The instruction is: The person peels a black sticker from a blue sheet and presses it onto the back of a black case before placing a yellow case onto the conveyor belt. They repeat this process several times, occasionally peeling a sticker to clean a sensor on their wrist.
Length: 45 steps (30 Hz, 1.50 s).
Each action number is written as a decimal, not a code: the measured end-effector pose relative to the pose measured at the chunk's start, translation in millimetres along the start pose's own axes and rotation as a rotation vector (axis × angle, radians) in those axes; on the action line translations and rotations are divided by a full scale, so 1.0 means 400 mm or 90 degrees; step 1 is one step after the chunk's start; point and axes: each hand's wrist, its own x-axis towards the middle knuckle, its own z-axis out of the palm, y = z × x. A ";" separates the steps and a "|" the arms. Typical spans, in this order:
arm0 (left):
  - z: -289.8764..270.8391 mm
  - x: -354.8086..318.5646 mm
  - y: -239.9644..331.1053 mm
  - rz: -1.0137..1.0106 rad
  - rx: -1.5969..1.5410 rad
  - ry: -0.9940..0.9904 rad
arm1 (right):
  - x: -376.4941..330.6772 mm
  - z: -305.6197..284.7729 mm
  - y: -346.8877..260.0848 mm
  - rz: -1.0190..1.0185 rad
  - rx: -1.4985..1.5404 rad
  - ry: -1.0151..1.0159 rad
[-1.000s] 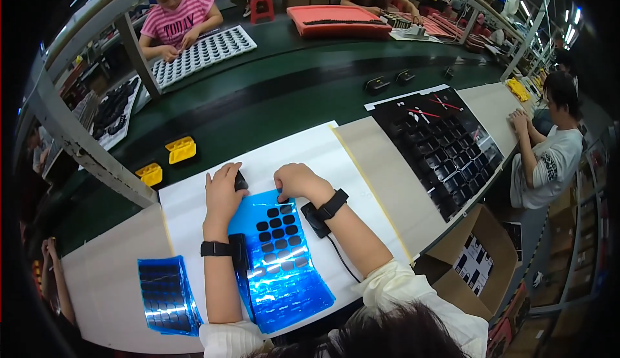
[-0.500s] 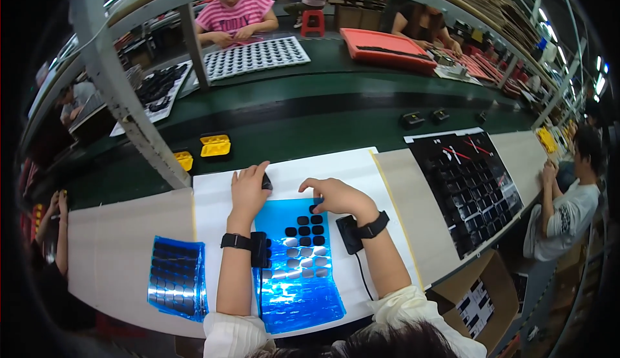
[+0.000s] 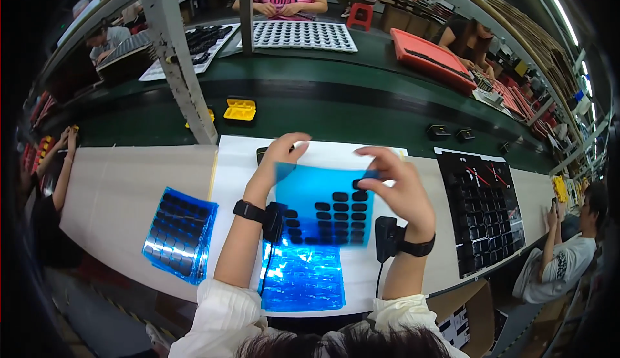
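Note:
My right hand (image 3: pixel 403 193) pinches the upper right part of a blue film sheet (image 3: pixel 303 187), thumb beside a black rounded sticker. The sheet is lifted and slightly blurred, with rows of black stickers (image 3: pixel 340 216) on its right and lower parts. My left hand (image 3: pixel 278 157) is curled at the sheet's upper left corner, around a small black case (image 3: pixel 261 155) that is mostly hidden by the palm and fingers. Below the raised sheet, another shiny blue sheet (image 3: pixel 303 284) lies on the white board (image 3: pixel 242 164).
A stack of blue sheets with dark stickers (image 3: pixel 181 235) lies at the left. To the right stands a black tray of compartments (image 3: pixel 481 216). Beyond the white board are a yellow open case (image 3: pixel 239 109), black cases (image 3: pixel 438 131) and a metal post (image 3: pixel 181 67). Co-workers sit around.
My right hand has raised the top blue sheet off the one beneath it and moved right. The left hand has shifted slightly, its fingers more curled. The whole view has turned a little.

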 end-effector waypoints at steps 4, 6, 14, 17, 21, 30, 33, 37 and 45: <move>-0.050 -0.013 0.126 -0.094 -0.794 -0.191 | -0.024 -0.027 -0.016 -0.008 0.172 0.241; -0.092 -0.056 0.170 -0.031 -0.836 -0.228 | -0.015 -0.025 -0.017 -0.053 0.229 0.307; -0.095 -0.069 0.198 -0.044 -0.570 -0.123 | 0.020 -0.022 0.033 -0.131 0.268 0.530; -0.098 -0.078 0.202 -0.056 -0.477 -0.071 | 0.021 -0.016 0.043 -0.110 0.232 0.558; -0.078 -0.073 0.222 -0.011 -0.514 -0.072 | -0.001 -0.043 0.045 -0.102 0.225 0.565; -0.038 -0.092 0.250 -0.042 -0.600 -0.084 | 0.016 0.005 -0.014 -0.160 -0.237 0.639; -0.011 -0.090 0.262 -0.045 -0.698 -0.045 | 0.021 0.065 -0.015 -0.177 -0.020 0.445; -0.039 -0.118 0.271 -0.093 -0.812 -0.077 | 0.048 0.143 -0.062 -0.213 -0.091 0.373; -0.014 -0.135 0.290 -0.164 -1.220 -0.184 | 0.016 0.115 -0.081 -0.250 -0.175 0.361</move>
